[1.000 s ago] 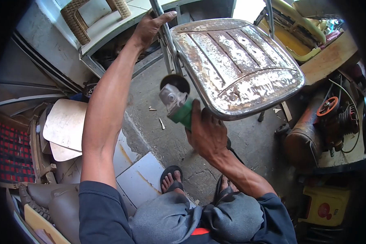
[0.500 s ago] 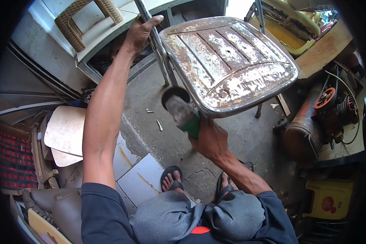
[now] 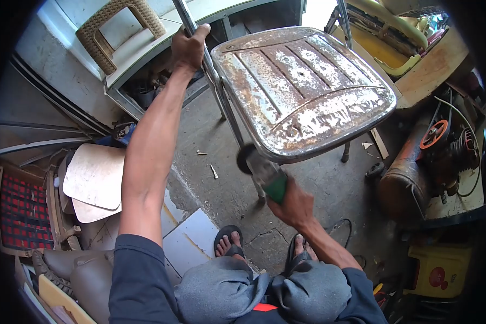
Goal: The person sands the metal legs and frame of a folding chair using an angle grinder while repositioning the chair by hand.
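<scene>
My left hand (image 3: 189,49) is wrapped round the metal frame tube (image 3: 184,15) of a folding chair. The chair's seat (image 3: 308,89) is rusty metal with patches of worn white and a shiny rim. Below the seat's near left corner, my right hand (image 3: 294,204) grips a green angle grinder (image 3: 276,186) with a grey head. Its dark disc (image 3: 247,158) is at the chair's leg tube; whether they touch is not clear.
An orange-brown compressor tank (image 3: 402,186) with a red wheel stands at the right, above a yellow stool (image 3: 437,270). White boards (image 3: 93,175) and a red-black webbed frame (image 3: 24,213) lie left. A woven frame (image 3: 119,32) rests upper left. A cable (image 3: 350,232) lies on the floor.
My right hand and the grinder have moved down and to the right, along the chair's leg. The chair has shifted slightly left in view, with my left hand still round its tube.
</scene>
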Motion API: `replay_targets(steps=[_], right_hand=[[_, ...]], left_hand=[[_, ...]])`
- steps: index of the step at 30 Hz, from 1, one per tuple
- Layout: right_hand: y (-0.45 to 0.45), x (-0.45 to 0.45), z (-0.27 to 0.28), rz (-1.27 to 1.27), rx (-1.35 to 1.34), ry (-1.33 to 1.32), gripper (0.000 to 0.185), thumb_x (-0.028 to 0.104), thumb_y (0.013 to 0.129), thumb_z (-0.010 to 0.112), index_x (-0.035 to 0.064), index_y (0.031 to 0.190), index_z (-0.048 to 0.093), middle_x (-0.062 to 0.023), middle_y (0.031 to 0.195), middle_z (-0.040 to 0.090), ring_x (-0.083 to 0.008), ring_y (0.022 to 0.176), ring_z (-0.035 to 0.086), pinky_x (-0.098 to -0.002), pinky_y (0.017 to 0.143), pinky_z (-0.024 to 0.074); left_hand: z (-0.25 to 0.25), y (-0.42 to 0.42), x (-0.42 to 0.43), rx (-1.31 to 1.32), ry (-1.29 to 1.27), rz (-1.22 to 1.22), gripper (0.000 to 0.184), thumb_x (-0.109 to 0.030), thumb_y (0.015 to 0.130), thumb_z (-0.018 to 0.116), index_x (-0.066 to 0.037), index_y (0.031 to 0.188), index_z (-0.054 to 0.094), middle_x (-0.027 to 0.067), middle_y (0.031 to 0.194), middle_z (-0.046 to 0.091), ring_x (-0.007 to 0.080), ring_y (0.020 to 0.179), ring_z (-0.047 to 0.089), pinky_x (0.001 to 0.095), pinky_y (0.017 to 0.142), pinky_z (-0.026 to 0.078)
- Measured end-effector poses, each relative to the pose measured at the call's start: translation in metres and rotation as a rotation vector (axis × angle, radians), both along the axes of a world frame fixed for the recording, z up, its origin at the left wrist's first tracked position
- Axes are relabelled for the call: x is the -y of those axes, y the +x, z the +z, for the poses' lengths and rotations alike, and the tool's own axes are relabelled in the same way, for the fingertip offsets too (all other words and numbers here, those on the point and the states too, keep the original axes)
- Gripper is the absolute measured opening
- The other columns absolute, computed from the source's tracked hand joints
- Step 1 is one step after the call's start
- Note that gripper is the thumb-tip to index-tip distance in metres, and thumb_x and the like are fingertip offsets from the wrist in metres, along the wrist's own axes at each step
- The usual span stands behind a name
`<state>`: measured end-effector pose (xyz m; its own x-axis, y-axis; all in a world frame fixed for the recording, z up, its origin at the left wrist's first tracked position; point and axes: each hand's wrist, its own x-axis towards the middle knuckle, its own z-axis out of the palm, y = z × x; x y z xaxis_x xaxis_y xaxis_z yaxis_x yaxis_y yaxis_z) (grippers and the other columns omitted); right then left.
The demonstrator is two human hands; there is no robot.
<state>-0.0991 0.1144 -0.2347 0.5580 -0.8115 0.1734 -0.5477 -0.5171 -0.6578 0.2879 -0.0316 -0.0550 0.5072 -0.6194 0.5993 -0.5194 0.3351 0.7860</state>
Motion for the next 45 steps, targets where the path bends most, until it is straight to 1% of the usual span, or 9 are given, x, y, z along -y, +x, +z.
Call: replay_targets(steps=[6,10,15,21,25,32,34,36,45], right_hand=[[-0.078,-0.005,0.008,-0.233,-0.011,0.227,0.068,0.035,0.080,0.077,-0.0027,0.131,0.052,-0.0282,0.097,0.071,-0.0437,0.089,0.073,-0.0499,0.078,0.0581],[-0.104,0.010,0.013,-0.509,0.120,0.455,0.066,0.039,0.081,0.077,-0.0027,0.126,0.053,-0.0268,0.100,0.072,-0.0413,0.089,0.074,-0.0461,0.081,0.0575],[-0.091,0.019,-0.006,-0.543,0.329,0.590,0.077,0.048,0.082,0.076,-0.0010,0.135,0.050,-0.0273,0.111,0.071,-0.0388,0.098,0.072,-0.0486,0.089,0.0561],[-0.048,0.059,0.026,-0.373,0.611,0.536,0.065,0.038,0.087,0.070,-0.0080,0.123,0.042,-0.0298,0.099,0.070,-0.0412,0.081,0.073,-0.0530,0.076,0.0584],[-0.047,0.057,0.025,-0.444,0.355,0.669,0.066,0.039,0.084,0.075,-0.0060,0.122,0.043,-0.0302,0.103,0.068,-0.0376,0.089,0.072,-0.0503,0.077,0.0602],[-0.093,0.055,-0.082,-0.673,0.420,0.721,0.071,0.040,0.084,0.074,-0.0081,0.126,0.042,-0.0266,0.100,0.068,-0.0358,0.081,0.071,-0.0460,0.072,0.0599],[-0.094,0.061,-0.075,-0.699,0.358,0.634,0.069,0.040,0.085,0.071,-0.0069,0.124,0.039,-0.0248,0.095,0.067,-0.0335,0.073,0.071,-0.0450,0.064,0.0613],[-0.094,0.062,-0.046,-0.678,0.370,0.801,0.074,0.040,0.084,0.075,-0.0110,0.129,0.044,-0.0292,0.107,0.067,-0.0389,0.088,0.072,-0.0479,0.081,0.0591],[-0.089,0.104,0.050,-0.281,0.242,0.812,0.073,0.040,0.083,0.069,-0.0098,0.127,0.039,-0.0265,0.097,0.067,-0.0375,0.076,0.071,-0.0463,0.067,0.0599]], left_hand=[[0.008,-0.023,0.000,0.024,0.157,0.338,0.043,-0.043,0.082,0.071,0.000,0.089,0.073,0.0150,0.082,0.074,0.0272,0.080,0.070,0.0404,0.079,0.053],[0.010,-0.071,0.029,0.055,0.043,0.605,0.046,-0.041,0.080,0.070,0.004,0.076,0.068,0.0151,0.076,0.070,0.0283,0.075,0.068,0.0407,0.079,0.052],[0.010,-0.149,0.054,0.019,0.020,0.614,0.046,-0.040,0.079,0.070,0.006,0.081,0.069,0.0183,0.080,0.072,0.0312,0.080,0.071,0.0432,0.081,0.053],[0.008,-0.138,0.055,0.002,0.128,0.538,0.049,-0.038,0.079,0.072,0.011,0.083,0.070,0.0170,0.083,0.072,0.0278,0.078,0.067,0.0412,0.081,0.053],[0.010,-0.139,0.055,0.005,0.017,0.495,0.045,-0.028,0.078,0.074,0.016,0.089,0.069,0.0190,0.090,0.070,0.0269,0.077,0.067,0.0403,0.078,0.054],[0.005,-0.127,0.059,-0.060,-0.081,0.412,0.025,-0.014,0.080,0.070,0.010,0.088,0.069,0.0136,0.090,0.070,0.0235,0.076,0.066,0.0372,0.071,0.054],[0.005,-0.124,0.059,-0.003,-0.103,0.393,0.029,-0.017,0.079,0.072,0.010,0.085,0.064,0.0135,0.089,0.065,0.0239,0.070,0.065,0.0399,0.063,0.055],[0.005,-0.126,0.060,-0.020,-0.105,0.367,0.027,-0.016,0.080,0.072,0.008,0.086,0.064,0.0133,0.091,0.065,0.0238,0.072,0.065,0.0393,0.064,0.055],[0.010,-0.139,0.052,-0.060,-0.072,0.330,0.019,-0.012,0.081,0.069,0.006,0.087,0.068,0.0098,0.087,0.067,0.0207,0.075,0.064,0.0350,0.074,0.052]])
